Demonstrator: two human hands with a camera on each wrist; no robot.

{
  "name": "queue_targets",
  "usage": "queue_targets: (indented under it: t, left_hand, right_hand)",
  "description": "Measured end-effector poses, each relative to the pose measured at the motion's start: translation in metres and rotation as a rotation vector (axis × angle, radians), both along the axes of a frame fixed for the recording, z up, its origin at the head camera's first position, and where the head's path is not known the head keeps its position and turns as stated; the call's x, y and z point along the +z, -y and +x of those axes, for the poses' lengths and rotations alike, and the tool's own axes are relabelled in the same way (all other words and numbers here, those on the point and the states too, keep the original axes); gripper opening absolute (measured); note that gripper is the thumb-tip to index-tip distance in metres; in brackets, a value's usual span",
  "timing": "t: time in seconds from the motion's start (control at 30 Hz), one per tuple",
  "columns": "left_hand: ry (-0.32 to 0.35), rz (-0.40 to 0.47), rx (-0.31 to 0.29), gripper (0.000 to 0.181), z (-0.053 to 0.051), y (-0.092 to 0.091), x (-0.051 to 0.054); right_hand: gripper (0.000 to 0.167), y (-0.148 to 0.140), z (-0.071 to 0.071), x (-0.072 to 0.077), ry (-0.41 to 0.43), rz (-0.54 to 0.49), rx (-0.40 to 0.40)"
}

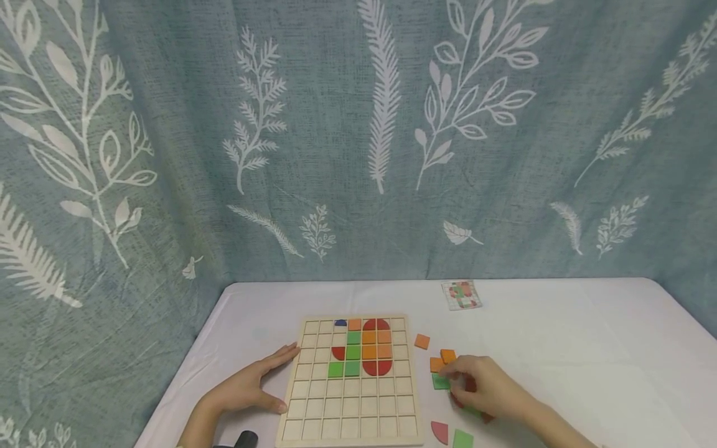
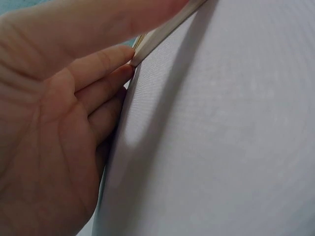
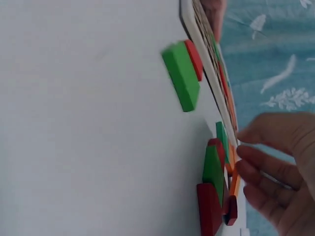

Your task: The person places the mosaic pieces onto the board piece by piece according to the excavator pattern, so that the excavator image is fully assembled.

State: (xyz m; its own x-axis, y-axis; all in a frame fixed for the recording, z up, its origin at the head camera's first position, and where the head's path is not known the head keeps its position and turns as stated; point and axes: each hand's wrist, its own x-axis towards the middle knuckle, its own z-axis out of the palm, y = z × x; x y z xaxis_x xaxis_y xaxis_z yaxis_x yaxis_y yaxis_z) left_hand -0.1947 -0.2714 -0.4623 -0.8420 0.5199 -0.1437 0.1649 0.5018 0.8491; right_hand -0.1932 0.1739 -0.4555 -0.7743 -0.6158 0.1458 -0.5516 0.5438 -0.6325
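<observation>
A light wooden grid board lies on the table, its upper cells holding green, orange and red tiles and a blue piece. At the board's left edge rests my left hand, its fingers extended and the thumb apart; the left wrist view shows its fingertips against the board's side. My right hand is over a loose pile right of the board, fingers bent, near a green square tile and an orange tile. In the right wrist view, I see no piece between its thumb and fingertips.
A small pattern card lies at the back of the white table. Apart from the pile are an orange tile, a red quarter-round and a green tile. A black object is near my left wrist. A patterned curtain hangs behind.
</observation>
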Motion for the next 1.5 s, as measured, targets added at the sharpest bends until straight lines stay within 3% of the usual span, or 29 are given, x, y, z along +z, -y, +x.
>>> queue_targets:
  t: [0.23, 0.4, 0.77, 1.07, 1.3, 1.5]
  left_hand:
    - [-0.01, -0.009, 0.006, 0.097, -0.001, 0.001, -0.001]
    - [-0.008, -0.01, 0.006, 0.096, -0.001, 0.001, 0.0]
    - [-0.01, -0.03, 0.005, 0.093, 0.001, 0.001, -0.002]
    - [-0.015, -0.014, 0.01, 0.095, 0.001, 0.001, -0.004]
    - [-0.015, 0.008, 0.012, 0.095, 0.001, 0.002, -0.007]
    - [-0.018, -0.015, 0.02, 0.095, 0.0, 0.002, -0.008]
  right_hand:
    - [0.03, -0.001, 0.011, 0.001, 0.024, 0.101, 0.012]
    - [0.028, -0.001, 0.015, -0.001, -0.029, 0.064, 0.017]
    - [0.027, 0.0, 0.021, -0.013, -0.036, 0.034, -0.033]
    - [0.022, 0.003, 0.024, -0.011, 0.054, 0.093, -0.122]
    - [0.038, -0.001, 0.02, -0.01, 0.011, 0.042, 0.002]
    - [0.037, -0.004, 0.014, -0.015, 0.028, -0.008, 0.065]
